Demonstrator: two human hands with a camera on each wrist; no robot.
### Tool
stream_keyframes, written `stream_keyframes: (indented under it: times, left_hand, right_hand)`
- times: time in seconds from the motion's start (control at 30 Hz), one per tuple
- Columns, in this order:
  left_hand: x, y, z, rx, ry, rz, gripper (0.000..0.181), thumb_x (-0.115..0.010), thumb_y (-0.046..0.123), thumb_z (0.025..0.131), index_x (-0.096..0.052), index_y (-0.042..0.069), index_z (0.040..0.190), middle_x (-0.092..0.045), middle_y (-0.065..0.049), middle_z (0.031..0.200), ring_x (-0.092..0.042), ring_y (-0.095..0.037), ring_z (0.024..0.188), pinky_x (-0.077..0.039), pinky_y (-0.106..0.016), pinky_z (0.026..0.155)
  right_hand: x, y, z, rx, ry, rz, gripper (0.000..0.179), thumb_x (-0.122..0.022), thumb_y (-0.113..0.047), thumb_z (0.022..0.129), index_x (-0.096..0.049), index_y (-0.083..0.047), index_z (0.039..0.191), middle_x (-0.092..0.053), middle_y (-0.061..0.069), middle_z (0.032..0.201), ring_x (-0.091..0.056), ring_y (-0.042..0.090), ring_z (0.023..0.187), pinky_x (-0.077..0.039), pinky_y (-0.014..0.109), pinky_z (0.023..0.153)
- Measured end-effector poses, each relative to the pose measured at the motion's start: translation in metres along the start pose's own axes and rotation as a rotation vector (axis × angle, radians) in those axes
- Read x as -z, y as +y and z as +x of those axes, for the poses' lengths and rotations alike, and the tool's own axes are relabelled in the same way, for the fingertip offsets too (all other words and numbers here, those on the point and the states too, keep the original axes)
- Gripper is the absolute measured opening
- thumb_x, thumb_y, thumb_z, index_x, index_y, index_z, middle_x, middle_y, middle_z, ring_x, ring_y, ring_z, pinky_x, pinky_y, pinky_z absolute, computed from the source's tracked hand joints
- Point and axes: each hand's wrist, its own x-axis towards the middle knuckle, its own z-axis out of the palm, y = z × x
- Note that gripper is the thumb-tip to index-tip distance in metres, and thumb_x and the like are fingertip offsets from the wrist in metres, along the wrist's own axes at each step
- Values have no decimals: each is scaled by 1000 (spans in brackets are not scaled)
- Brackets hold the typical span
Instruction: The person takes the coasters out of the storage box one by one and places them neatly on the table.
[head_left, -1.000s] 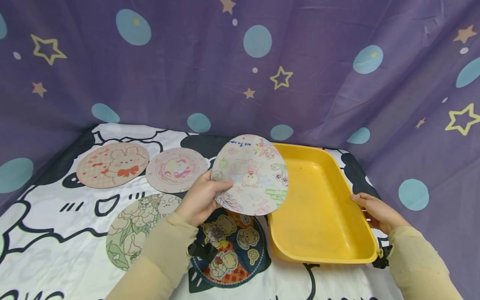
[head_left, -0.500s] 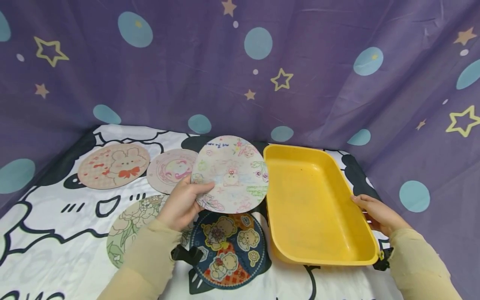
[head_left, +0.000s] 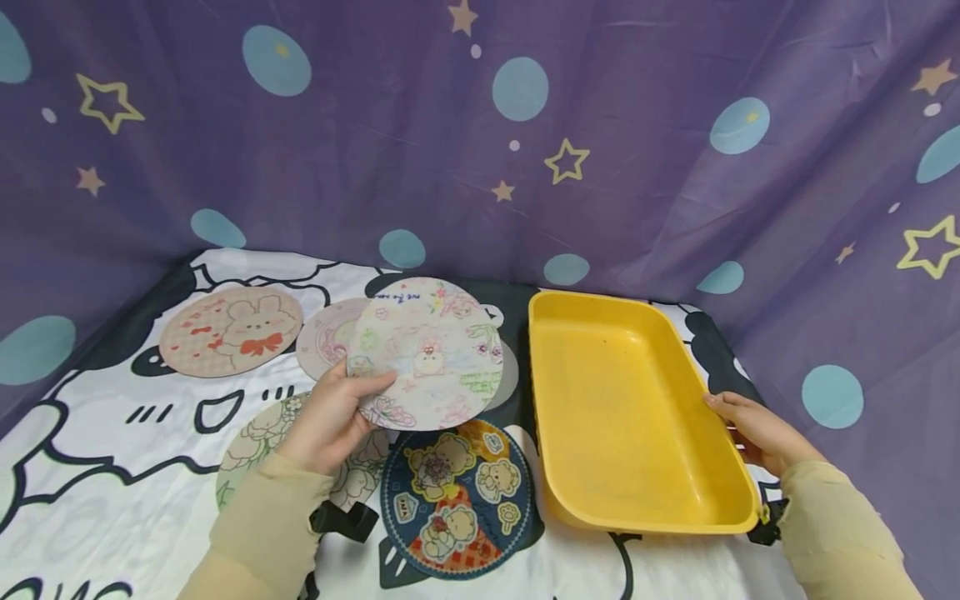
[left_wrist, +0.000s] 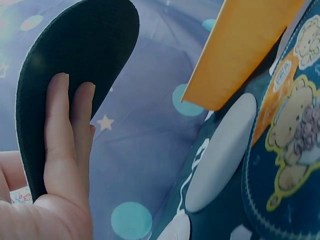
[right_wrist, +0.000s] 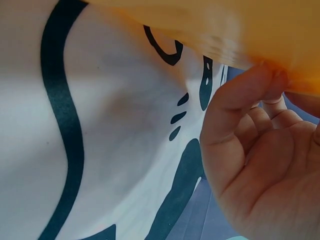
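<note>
My left hand (head_left: 330, 425) holds a round mouse pad (head_left: 427, 354) with pale flowers and doodles, its thumb on the printed face. In the left wrist view the fingers lie along the dark underside of the mouse pad (left_wrist: 100, 40). The held pad is raised and partly covers a pink round pad (head_left: 318, 337) behind it. At the right, my right hand (head_left: 761, 433) grips the long side rim of a yellow plastic tray (head_left: 622, 417). The right wrist view shows thumb and fingers at the edge of the tray (right_wrist: 250, 30).
A dark blue bear-print round pad (head_left: 480, 500) lies left of the tray. Further left are a green floral one (head_left: 240, 450) and a bunny one (head_left: 232, 331). The cloth (head_left: 150, 500) is black and white; a purple curtain (head_left: 375, 125) rises behind.
My left hand has carried the doodle-print mouse pad leftward, away from the tray, uncovering the tray's left rim. My right hand stays on the tray's rim.
</note>
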Motion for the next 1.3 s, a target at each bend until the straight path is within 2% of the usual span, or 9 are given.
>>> stream_keyframes:
  times: [0.4,0.67,0.93,1.3]
  left_hand:
    - [23,-1,-8,11,47,6,40,-54,6,100,-43,19,136,-69,10,114,-69,-8,102,-58,-27,88]
    - [36,-1,-11,9,41,-19,37,-54,7,101,-45,21,134,-71,11,113,-70,-9,102,-59,-28,86]
    - [50,1,-16,-3,67,-38,36,-57,8,100,-49,22,132,-72,11,113,-69,-7,102,-59,-27,84]
    - [81,6,-25,-8,53,-90,36,-56,3,99,-50,23,129,-72,8,113,-70,-10,103,-59,-29,86]
  right_hand:
    - [3,2,0,-4,9,-8,39,-43,-45,105,-51,-8,115,-57,-4,92,-57,15,80,-57,25,68]
    - [5,2,-1,0,5,-6,38,-43,-44,105,-51,-8,116,-58,-4,94,-58,16,81,-56,26,69]
    - [5,2,-1,-5,11,-6,40,-44,-45,105,-50,-8,118,-59,-4,96,-59,16,83,-57,26,70]
    - [5,2,-2,-5,7,-4,40,-43,-44,105,-50,-7,118,-58,-3,96,-58,17,84,-57,27,72]
